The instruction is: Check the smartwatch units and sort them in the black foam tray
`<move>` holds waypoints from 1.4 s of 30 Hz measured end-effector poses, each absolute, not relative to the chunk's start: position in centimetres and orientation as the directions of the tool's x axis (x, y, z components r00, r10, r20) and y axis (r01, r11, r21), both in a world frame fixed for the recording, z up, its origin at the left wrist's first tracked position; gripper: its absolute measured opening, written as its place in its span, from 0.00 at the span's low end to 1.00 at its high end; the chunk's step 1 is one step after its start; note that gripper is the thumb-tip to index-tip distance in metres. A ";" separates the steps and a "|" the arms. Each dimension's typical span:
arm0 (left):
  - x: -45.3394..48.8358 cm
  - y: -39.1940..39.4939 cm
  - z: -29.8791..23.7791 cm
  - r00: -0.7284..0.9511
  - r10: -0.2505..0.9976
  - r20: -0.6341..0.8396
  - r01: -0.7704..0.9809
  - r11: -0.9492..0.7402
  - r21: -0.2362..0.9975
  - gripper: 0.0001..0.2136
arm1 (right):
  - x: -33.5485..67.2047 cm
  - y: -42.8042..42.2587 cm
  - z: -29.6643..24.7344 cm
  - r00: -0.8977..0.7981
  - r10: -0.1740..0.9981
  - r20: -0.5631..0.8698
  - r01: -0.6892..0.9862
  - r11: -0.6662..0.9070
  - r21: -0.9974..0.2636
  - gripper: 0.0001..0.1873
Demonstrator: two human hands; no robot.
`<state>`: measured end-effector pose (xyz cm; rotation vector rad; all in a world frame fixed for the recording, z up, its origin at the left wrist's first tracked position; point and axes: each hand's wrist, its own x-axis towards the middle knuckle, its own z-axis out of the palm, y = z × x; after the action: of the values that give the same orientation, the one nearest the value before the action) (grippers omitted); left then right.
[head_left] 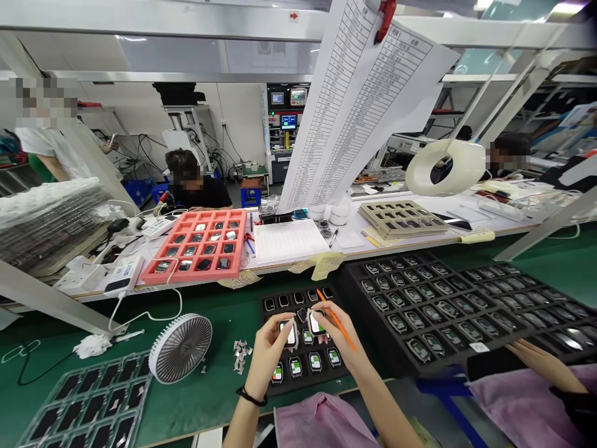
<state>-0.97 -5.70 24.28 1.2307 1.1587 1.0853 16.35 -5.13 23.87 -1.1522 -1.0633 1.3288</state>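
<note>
My left hand (269, 346) is closed round a smartwatch (290, 336) with a lit white and green screen. Beside it, my right hand (339, 328) grips a second smartwatch (316, 322), its screen also lit. An orange pen-like stick (344, 328) lies between the fingers of the right hand, pointing up and left. Both hands hover over a black foam tray (305, 377). Watches with lit screens fill its near row, among them one watch (315, 361) below my right hand. Dark-screened watches sit in the far row. My hands hide part of the middle row.
Large black trays of watches (412, 294) stand at right, with a co-worker's hand (536, 358) beside them. A white fan (181, 348), small silvery scraps (240, 356) and a clear tray (88, 404) lie left. A pink tray (198, 246) rests on the shelf; paper sheets (345, 106) hang above.
</note>
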 end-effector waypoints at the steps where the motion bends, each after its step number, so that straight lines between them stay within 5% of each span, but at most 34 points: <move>1: -1.0 -5.7 24.1 0.123 0.991 -0.048 0.003 0.048 0.999 0.21 | 16.4 -5.1 23.9 -0.016 0.998 -0.062 -0.135 -0.064 -0.989 0.14; 10: -1.2 -5.6 23.1 0.161 0.987 -0.018 -0.068 0.030 0.997 0.25 | 16.5 -4.7 23.3 -0.176 0.984 0.019 -0.133 -0.004 -0.991 0.22; 27: -1.0 -5.6 25.2 0.078 0.986 -0.146 -0.017 0.148 0.989 0.21 | 16.4 -4.7 24.1 0.036 0.996 -0.086 -0.091 -0.082 -0.992 0.17; 42: -0.2 -5.1 23.1 0.196 0.979 -0.048 -0.162 0.080 0.983 0.31 | 17.1 -4.4 23.5 -0.079 0.997 -0.002 -0.188 -0.017 -0.982 0.18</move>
<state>-0.23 -5.11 23.13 1.1235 0.9753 1.0974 17.12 -4.40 23.52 -1.0371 -1.1190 1.3570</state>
